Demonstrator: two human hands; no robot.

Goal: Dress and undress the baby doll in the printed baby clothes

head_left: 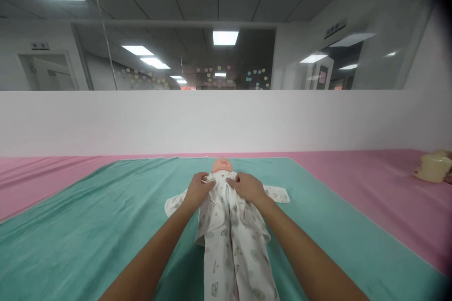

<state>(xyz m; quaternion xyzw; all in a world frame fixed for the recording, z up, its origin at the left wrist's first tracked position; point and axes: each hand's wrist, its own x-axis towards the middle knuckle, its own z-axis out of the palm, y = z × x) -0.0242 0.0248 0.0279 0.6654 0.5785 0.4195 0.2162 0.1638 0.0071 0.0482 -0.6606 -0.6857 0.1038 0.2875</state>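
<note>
A doll [222, 165] lies on its back on a green cloth [116, 225] spread over a pink cloth [367, 188], its head at the far end toward the white wall [212, 120] and the legs toward the person. It is dressed in a white printed shirt [212, 216] and matching pants [219, 263]; the sleeves stretch out to either side, lying on the green cloth. Both hands meet the upper chest, just below the head. The left hand [200, 190] has its thumb and fingers pinched on the shirt near the collar. The right hand [249, 187] rests on the other front panel, thumb near the middle opening; whether its fingers are clamped on the edge or only pressing there, I cannot tell. The step in hand looks like arranging the shirt front. The next move seems to call for a light grip on both edges, so that the two panels can be lined up evenly without dragging the doll. A yellow container [432, 167] stands at the far right, well apart.
</note>
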